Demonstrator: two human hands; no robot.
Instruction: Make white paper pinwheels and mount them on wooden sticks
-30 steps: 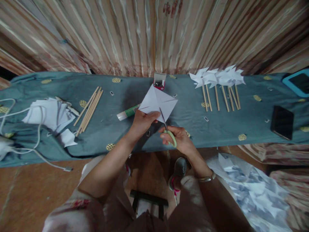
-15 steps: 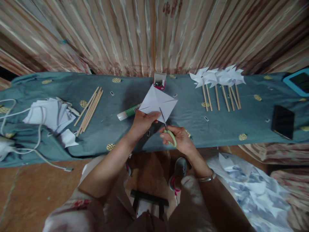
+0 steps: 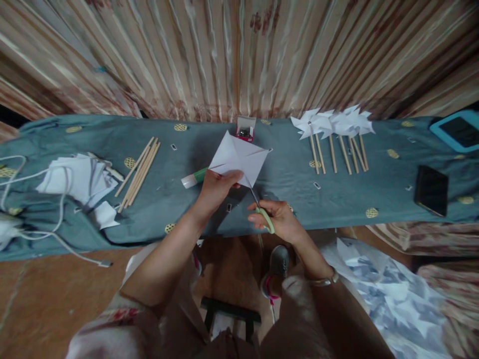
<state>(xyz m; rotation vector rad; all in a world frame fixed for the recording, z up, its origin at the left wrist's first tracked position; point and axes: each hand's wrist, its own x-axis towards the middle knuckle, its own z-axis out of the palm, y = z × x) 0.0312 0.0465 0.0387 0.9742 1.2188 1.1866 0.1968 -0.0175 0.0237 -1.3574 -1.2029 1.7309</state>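
Over the middle of the worktop (image 3: 337, 199), between its near and far edges, the left hand (image 3: 218, 190) pinches a white paper square (image 3: 235, 154), thumb on top and fingers underneath. Slits run inward from the square's corners. The right hand (image 3: 280, 218) is curled around the green handles of a pair of scissors (image 3: 266, 220), whose blades overlap the square's near corner; how far apart the blades stand cannot be told. A glue stick (image 3: 191, 180) lies partly behind the left hand, and an open box of small metal pieces (image 3: 245, 131) sits by the far edge. Toward the left end are wooden sticks (image 3: 140, 174), a stack of white paper (image 3: 71, 177) and a white cable (image 3: 62, 219) trailing over the near edge. Toward the right end, paper pinwheels on sticks (image 3: 313, 122) line the far edge, a blue-framed tablet (image 3: 458, 130) lies at the far right corner, and a black phone (image 3: 431, 191) rests nearer the near edge.
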